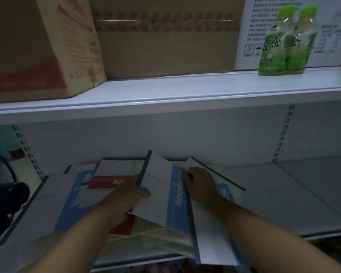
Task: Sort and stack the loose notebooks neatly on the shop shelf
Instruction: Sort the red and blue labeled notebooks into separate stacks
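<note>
On the lower shelf [283, 194], toward six o'clock of the view, a raised notebook [158, 190], white with a blue band, sits at an angle above a loose spread of others. It seems to be the one being pulled out for sorting. At its nine o'clock the left hand [126, 196] has its grip clasped on the notebook's dark spine edge, probably to lift it free of the pile beneath. At its three o'clock the right hand [200, 186] lies with curled fingers at the far side of the blue band. Whether that grip pinches the cover or only steadies it cannot be told. Under and around it the rest lie overlapped and askew, so the stacking looks barely begun. A blue-banded notebook [73, 198] lies flat at nine o'clock, and a red-banded notebook [108, 182] partly covers it at ten o'clock. A white notebook [213, 239] hangs over the shelf's front lip at five o'clock. Matching bands suggest sorting by colour before squaring the edges. Farther out, at nine o'clock of the view, a dark fan [6, 194] stands beside the shelf. Overhead at twelve o'clock the upper shelf [165, 91] carries cardboard boxes [28, 46]. At two o'clock on it stand a white carton [333, 26] and green tea bottles [287, 40], well apart from the work.
</note>
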The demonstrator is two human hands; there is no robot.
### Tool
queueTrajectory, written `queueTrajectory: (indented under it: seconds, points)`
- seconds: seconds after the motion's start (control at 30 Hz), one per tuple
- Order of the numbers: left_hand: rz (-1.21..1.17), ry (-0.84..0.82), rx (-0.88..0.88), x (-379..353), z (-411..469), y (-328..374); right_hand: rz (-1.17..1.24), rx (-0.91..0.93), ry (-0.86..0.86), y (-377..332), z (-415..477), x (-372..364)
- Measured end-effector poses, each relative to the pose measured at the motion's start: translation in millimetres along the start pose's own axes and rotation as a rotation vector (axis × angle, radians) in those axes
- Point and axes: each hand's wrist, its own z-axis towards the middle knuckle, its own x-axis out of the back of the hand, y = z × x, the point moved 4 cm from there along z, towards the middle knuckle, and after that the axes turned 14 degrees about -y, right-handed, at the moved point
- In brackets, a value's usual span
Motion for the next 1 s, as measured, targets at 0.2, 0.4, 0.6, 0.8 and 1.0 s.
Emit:
queueTrajectory:
  seconds: [0.2,0.4,0.6,0.8,1.0]
  points:
    - [-0.058,-0.049,-0.058,-7.0,-6.2,-1.4,0.125,-0.066,0.013,-30.1,12.8,23.2]
    - [0.028,-0.034,-0.124,-22.5,-6.4,-3.2,0.385,-0.008,-0.082,-84.3,37.1,42.0]
    - [-0.133,0.188,-0.15,10.8,-12.0,-14.3,0.113,-0.462,-0.357,50.1,2.9,53.7]
    - [-0.154,0.146,-0.213,15.9,-1.3,-8.8,0.096,-0.608,-0.441,75.8,-31.3,62.4]
    - [-0.187,0.116,-0.215,29.1,6.1,-19.6,-0.001,-0.665,-0.31,87.7,-53.2,74.4]
